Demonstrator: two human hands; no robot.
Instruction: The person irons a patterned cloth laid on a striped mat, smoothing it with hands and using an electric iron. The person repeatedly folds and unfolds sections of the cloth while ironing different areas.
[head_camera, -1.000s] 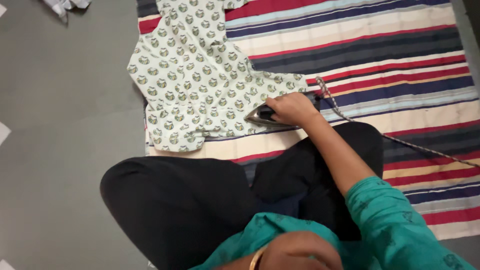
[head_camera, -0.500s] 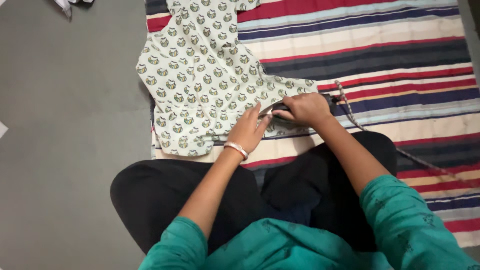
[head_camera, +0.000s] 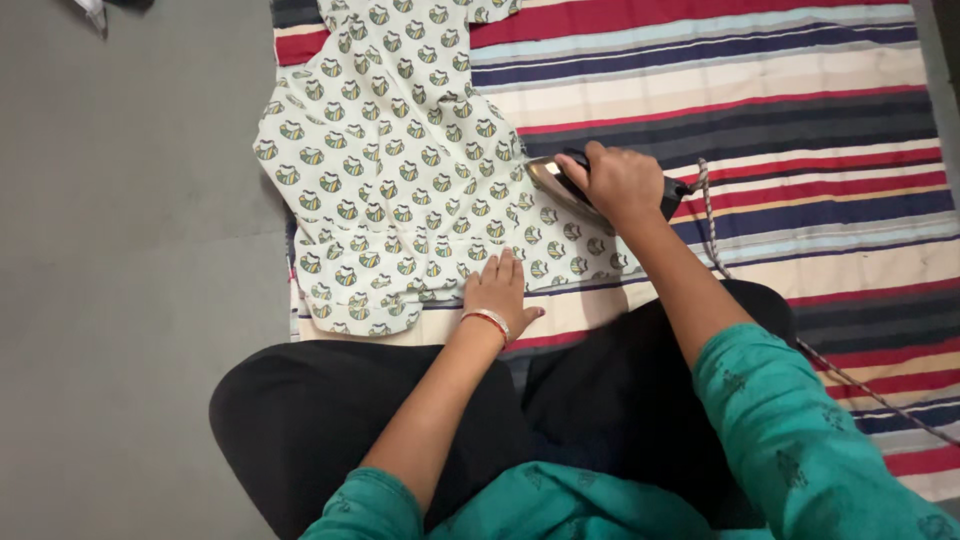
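A cream garment (head_camera: 400, 170) printed with small green motifs lies flat on a striped cloth (head_camera: 760, 110) spread over the floor. My right hand (head_camera: 620, 182) grips the handle of a clothes iron (head_camera: 555, 178), whose metal tip rests on the garment's right part. My left hand (head_camera: 497, 288) lies flat, fingers together, on the garment's near hem, a bangle on its wrist. The iron's braided cord (head_camera: 712, 230) runs off to the right over the stripes.
My crossed legs in black trousers (head_camera: 340, 410) sit at the cloth's near edge. Grey floor (head_camera: 130, 250) stretches to the left. A scrap of pale fabric (head_camera: 92, 10) shows at the top left corner.
My right hand has slid the iron up and away over the garment. My left hand has moved down from beside the iron to the near hem and lies flat there.
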